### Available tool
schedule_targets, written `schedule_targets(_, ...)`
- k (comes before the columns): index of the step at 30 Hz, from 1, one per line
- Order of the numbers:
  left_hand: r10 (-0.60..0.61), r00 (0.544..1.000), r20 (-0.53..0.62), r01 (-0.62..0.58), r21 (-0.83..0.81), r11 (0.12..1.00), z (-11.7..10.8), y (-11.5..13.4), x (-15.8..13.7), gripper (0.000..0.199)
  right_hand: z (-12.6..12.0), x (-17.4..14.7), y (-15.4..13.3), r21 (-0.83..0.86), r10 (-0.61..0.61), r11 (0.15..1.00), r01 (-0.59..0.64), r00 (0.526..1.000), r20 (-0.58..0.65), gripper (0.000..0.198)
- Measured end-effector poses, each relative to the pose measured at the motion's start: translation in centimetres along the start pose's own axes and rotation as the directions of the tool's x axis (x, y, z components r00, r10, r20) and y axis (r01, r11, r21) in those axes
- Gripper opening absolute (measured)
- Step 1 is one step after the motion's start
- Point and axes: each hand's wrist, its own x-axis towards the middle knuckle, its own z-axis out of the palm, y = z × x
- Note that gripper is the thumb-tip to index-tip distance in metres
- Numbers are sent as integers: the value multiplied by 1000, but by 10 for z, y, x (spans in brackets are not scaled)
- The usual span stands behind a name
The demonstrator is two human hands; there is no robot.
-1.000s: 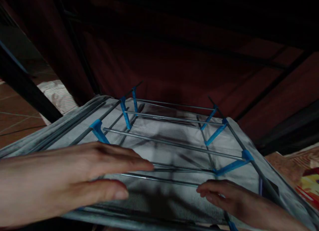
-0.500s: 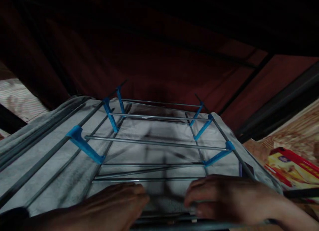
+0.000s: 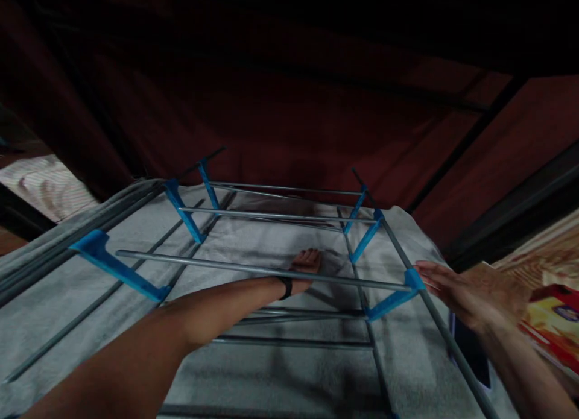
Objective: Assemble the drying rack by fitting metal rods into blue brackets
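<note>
A frame of grey metal tubes point(image 3: 266, 268) with several blue plastic brackets point(image 3: 414, 280) stands over a pale cloth. My left arm reaches across the frame, and my left hand point(image 3: 307, 261) is behind the nearest raised crossbar, low over the cloth. Its fingers look curled in; whatever they may hold is hidden. A dark band point(image 3: 286, 287) circles that wrist. My right hand point(image 3: 452, 289) is at the right outer tube point(image 3: 456, 352), fingers stretched out, with the tips at the right blue bracket.
The pale cloth point(image 3: 407, 371) spreads under the frame. Dark red fabric point(image 3: 280, 123) hangs behind it, crossed by dark bars. At right lie a red and yellow package point(image 3: 556, 322) and a dark flat object point(image 3: 470, 352). Striped cloth point(image 3: 49, 181) shows at far left.
My left hand has moved from the near edge forward and right, past the crossbar. My right hand has moved forward and outward to the right bracket. The view has shifted slightly.
</note>
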Motion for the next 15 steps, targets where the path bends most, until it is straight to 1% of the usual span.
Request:
schedule_targets(2,-6,999,-53,9,47,999,6,-11,33,48,26,31,21,-21,14,1000,-14,1000,13,34)
schedule_targets(5,-59,985,-161,77,104,992,11,-27,77,51,62,75,45,48,-11,999,10,1000,12,32)
schedule_targets(6,-71,980,-185,93,110,990,13,-31,90,51,72,88,51,56,-19,998,19,1000,4,32)
schedule_targets(8,-52,979,-198,75,111,991,17,-37,112,52,91,111,59,43,-1,999,2,1000,-21,33)
schedule_targets(10,-37,981,-191,57,99,993,22,-39,128,52,106,126,63,56,-38,998,37,999,10,31)
schedule_targets(12,-52,982,-180,69,85,994,28,-39,142,52,118,136,65,73,-105,992,99,991,81,21)
schedule_targets(13,-66,982,-177,81,81,993,32,-38,148,51,123,140,65,54,-116,992,111,988,106,14)
schedule_targets(15,-78,981,-175,93,79,993,39,-35,159,51,129,145,63,-48,-74,996,80,991,115,6)
